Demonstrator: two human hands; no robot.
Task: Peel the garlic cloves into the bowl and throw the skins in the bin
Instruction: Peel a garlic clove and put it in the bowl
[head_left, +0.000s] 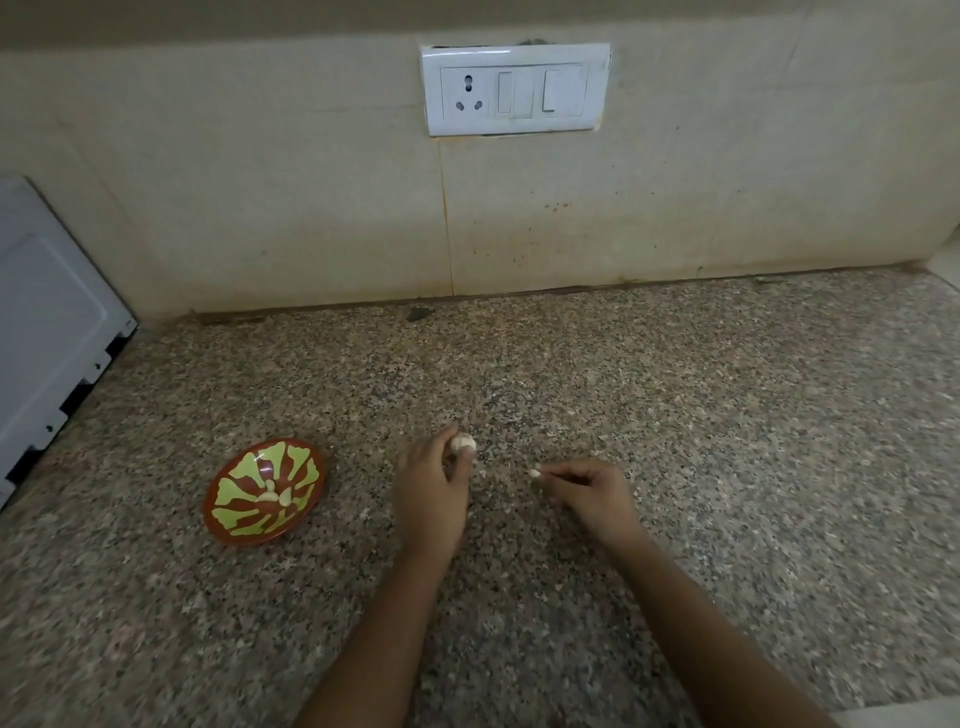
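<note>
My left hand (434, 488) grips a clump of garlic cloves (462, 443) at its fingertips, low over the speckled surface (701, 415). My right hand (592, 493) pinches a small pale garlic piece (535, 473); clove or skin, I cannot tell. The painted bowl (241, 467) sits to the left, with peeled cloves (279, 497) inside.

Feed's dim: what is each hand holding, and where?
Left hand pinches the garlic by its near side; right hand pinches a white bit by one end, clove or skin unclear.
</note>
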